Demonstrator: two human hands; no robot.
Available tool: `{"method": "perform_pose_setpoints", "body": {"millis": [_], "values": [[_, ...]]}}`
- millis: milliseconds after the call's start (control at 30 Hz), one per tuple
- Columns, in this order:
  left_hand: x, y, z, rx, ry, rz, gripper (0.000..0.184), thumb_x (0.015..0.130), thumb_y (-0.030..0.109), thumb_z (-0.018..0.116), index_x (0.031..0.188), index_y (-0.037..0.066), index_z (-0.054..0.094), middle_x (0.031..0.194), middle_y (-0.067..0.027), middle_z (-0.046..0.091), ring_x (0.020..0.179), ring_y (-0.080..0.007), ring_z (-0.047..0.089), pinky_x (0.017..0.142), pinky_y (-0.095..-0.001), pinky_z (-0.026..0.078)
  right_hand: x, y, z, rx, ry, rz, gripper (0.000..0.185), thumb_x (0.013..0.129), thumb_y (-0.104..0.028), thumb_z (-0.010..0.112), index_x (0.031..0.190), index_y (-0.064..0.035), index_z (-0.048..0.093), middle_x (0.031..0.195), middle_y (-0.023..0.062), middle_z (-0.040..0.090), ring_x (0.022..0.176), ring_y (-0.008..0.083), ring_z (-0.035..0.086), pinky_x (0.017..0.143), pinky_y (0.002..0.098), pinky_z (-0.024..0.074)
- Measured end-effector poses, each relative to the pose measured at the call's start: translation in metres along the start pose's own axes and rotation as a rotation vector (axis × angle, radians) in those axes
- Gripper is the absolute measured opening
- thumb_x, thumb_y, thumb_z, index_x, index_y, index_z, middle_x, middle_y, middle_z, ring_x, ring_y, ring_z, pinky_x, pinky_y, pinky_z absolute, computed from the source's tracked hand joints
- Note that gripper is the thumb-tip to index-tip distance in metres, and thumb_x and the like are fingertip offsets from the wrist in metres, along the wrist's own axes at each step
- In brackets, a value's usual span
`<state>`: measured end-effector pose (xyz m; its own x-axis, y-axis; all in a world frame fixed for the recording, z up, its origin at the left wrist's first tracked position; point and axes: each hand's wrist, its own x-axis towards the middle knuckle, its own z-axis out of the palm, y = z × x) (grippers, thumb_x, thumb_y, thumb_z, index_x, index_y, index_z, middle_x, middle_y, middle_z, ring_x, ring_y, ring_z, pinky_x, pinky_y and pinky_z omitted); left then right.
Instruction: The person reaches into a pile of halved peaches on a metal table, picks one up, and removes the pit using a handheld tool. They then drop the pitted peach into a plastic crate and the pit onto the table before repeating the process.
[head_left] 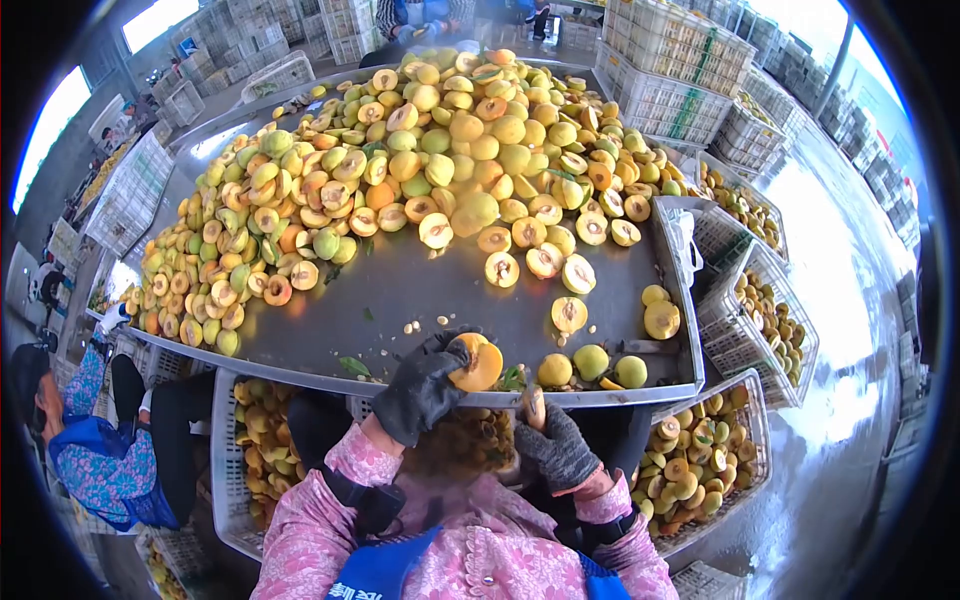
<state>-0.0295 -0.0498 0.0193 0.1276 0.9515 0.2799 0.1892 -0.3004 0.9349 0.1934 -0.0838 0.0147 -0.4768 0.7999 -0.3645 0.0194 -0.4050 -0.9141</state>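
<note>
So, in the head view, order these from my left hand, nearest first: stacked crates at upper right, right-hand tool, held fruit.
1. Held fruit: in your left hand.
2. Tool: in your right hand.
3. Stacked crates: far off, upper right.

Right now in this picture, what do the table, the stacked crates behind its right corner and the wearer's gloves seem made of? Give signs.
Table: probably metal; smooth grey surface with soft sheen.
Stacked crates: likely plastic; pale, regularly slotted walls.
Left glove: perhaps rubber-coated; black, creased, finish unclear.
Right glove: likely knitted fabric; grey, matte, speckled texture.
</note>
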Motion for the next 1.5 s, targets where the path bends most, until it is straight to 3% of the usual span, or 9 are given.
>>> {"method": "perform_pose_setpoints", "body": {"millis": [100, 267, 500, 800, 900, 1133, 1267, 1367, 1500], "values": [[-0.006, 0.015, 0.012, -0.993, 0.134, -0.542, 0.031, 0.082, 0.006, 0.06, 0.112, -0.001, 0.056, 0.11, -0.0113, 0.059, 0.102, -0.0199, 0.056, 0.093, -0.0322, 0.044, 0.005, 0.006, -0.003, -0.173, 0.023, -0.146, 0.032, 0.082, -0.013, 0.061, 0.11, -0.0027, 0.051, 0.095, 0.0105, 0.052, 0.083, 0.0226, 0.053, 0.071, 0.0344, 0.045], [-0.017, 0.018, 0.024, -0.83, 0.031, -0.459, 0.034, 0.084, 0.008, 0.059, 0.117, 0.0, 0.054, 0.112, -0.0083, 0.058, 0.104, -0.0164, 0.054, 0.093, -0.0305, 0.043, 0.013, 0.014, -0.006, -0.352, 0.027, -0.432, 0.043, 0.07, -0.013, 0.068, 0.108, -0.003, 0.053, 0.106, 0.026, 0.045, 0.091, 0.0432, 0.049, 0.077, 0.0474, 0.042], [-0.023, 0.03, 0.035, -0.55, 0.009, -0.45, 0.032, 0.085, 0.01, 0.058, 0.115, 0.0, 0.056, 0.11, -0.0075, 0.059, 0.103, -0.0142, 0.054, 0.091, -0.029, 0.043, 0.013, 0.001, 0.009, -0.242, 0.225, -0.308, 0.044, 0.078, -0.016, 0.067, 0.113, 0.0004, 0.046, 0.097, 0.0163, 0.056, 0.09, 0.0274, 0.055, 0.079, 0.0361, 0.0445], [-0.036, 0.033, 0.044, -1.059, 0.116, -0.606, 0.041, 0.084, 0.012, 0.058, 0.121, -0.003, 0.047, 0.113, -0.0096, 0.056, 0.101, -0.0174, 0.055, 0.09, -0.0296, 0.044, 0.017, -0.001, 0.033, 0.328, 0.112, -0.146, 0.05, 0.079, -0.007, 0.067, 0.122, -0.0025, 0.044, 0.101, 0.0025, 0.056, 0.087, 0.0085, 0.053, 0.07, 0.0225, 0.0475], [-0.039, 0.039, 0.039, -0.09, -0.056, -0.118, 0.043, 0.08, 0.004, 0.06, 0.121, -0.003, 0.046, 0.114, -0.0105, 0.055, 0.103, -0.0176, 0.055, 0.09, -0.0289, 0.044, 0.016, 0.0, 0.027, -0.032, 0.149, -0.206, 0.042, 0.082, -0.01, 0.065, 0.118, -0.0024, 0.046, 0.097, 0.0036, 0.055, 0.083, 0.0091, 0.053, 0.068, 0.0247, 0.0469], [-0.037, 0.046, 0.04, -0.269, 0.096, -0.187, 0.054, 0.073, -0.004, 0.064, 0.123, -0.001, 0.047, 0.117, -0.0106, 0.056, 0.106, -0.0174, 0.055, 0.091, -0.0282, 0.044, -0.01, -0.012, 0.021, -0.468, 0.084, -0.193, 0.048, 0.087, -0.024, 0.059, 0.125, -0.0023, 0.039, 0.103, 0.0239, 0.058, 0.097, 0.0392, 0.058, 0.079, 0.0411, 0.0455], [-0.038, 0.053, 0.042, -0.257, 0.14, -0.168, 0.051, 0.074, -0.003, 0.064, 0.122, -0.001, 0.048, 0.117, -0.0109, 0.056, 0.105, -0.0176, 0.055, 0.091, -0.0288, 0.044, -0.007, -0.006, 0.03, -0.168, 0.122, 0.003, 0.051, 0.084, -0.023, 0.063, 0.125, -0.0018, 0.039, 0.102, 0.0196, 0.059, 0.093, 0.0264, 0.06, 0.079, 0.0347, 0.0464], [-0.042, 0.035, 0.039, -0.087, 0.062, -0.054, 0.052, 0.074, -0.002, 0.066, 0.122, -0.001, 0.047, 0.116, -0.0113, 0.056, 0.104, -0.0183, 0.055, 0.091, -0.0296, 0.044, 0.009, 0.014, 0.036, -0.189, 0.23, -0.255, 0.053, 0.08, -0.023, 0.066, 0.122, -0.0001, 0.041, 0.1, 0.0174, 0.058, 0.092, 0.022, 0.058, 0.078, 0.033, 0.0467], [-0.045, 0.035, 0.031, 0.068, -0.024, 0.051, 0.055, 0.073, 0.003, 0.07, 0.123, -0.001, 0.047, 0.116, -0.0121, 0.056, 0.103, -0.0199, 0.056, 0.09, -0.031, 0.045, 0.014, -0.002, 0.017, -0.352, 0.115, -0.205, 0.053, 0.075, -0.019, 0.069, 0.117, 0.0023, 0.044, 0.099, 0.0177, 0.057, 0.094, 0.0268, 0.057, 0.08, 0.0367, 0.0453]]}}
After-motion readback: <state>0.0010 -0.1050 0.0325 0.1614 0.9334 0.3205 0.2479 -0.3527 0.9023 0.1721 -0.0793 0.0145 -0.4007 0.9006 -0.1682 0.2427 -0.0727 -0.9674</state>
